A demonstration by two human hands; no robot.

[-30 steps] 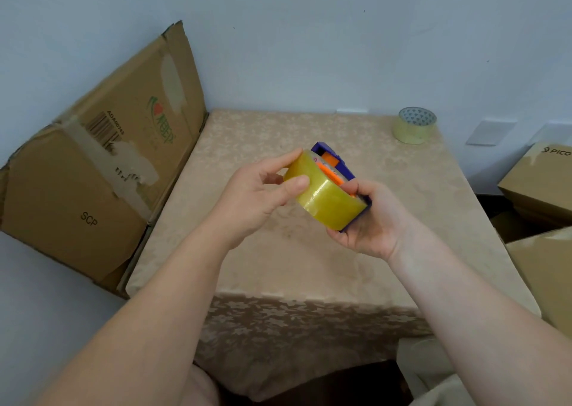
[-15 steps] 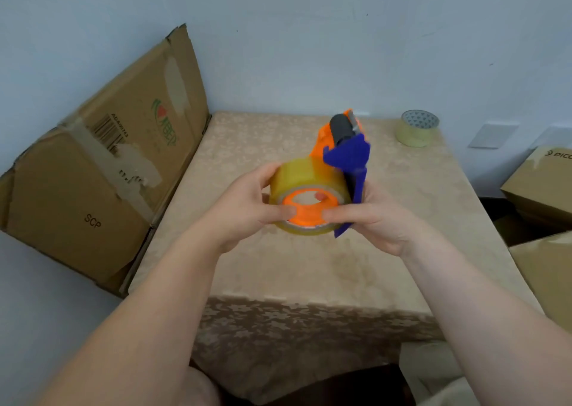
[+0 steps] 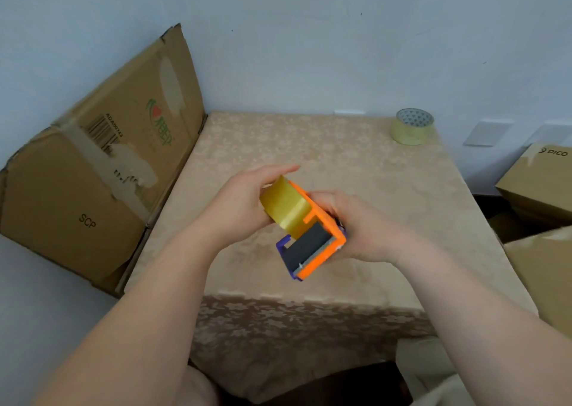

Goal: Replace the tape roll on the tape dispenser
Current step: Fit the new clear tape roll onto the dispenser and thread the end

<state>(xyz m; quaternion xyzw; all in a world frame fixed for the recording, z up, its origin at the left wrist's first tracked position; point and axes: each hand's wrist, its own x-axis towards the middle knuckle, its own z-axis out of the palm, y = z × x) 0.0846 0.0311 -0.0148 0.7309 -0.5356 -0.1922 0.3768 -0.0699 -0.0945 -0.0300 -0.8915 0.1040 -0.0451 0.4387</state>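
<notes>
A person's two hands hold an orange-and-blue tape dispenser (image 3: 312, 244) in the air above a bench (image 3: 309, 158) draped in a beige patterned cloth. The left hand (image 3: 241, 207) curls its fingers (image 3: 278, 170) around the yellowish tape roll (image 3: 286, 209) seated in the dispenser, while the right hand (image 3: 362, 223) closes on the dispenser's orange body from the far side; its fingers are mostly hidden behind the frame. The dispenser's dark roller end points toward the camera. A second tape roll (image 3: 412, 126) stands at the bench's far right corner, well apart from the hands. Leaning against the wall at left, a flattened cardboard box (image 3: 93, 173) bears "SCP", a barcode with a code beginning "ADA", and a green-and-red logo whose lettering is illegible. At right, another carton (image 3: 538, 182) reads "PICO".
</notes>
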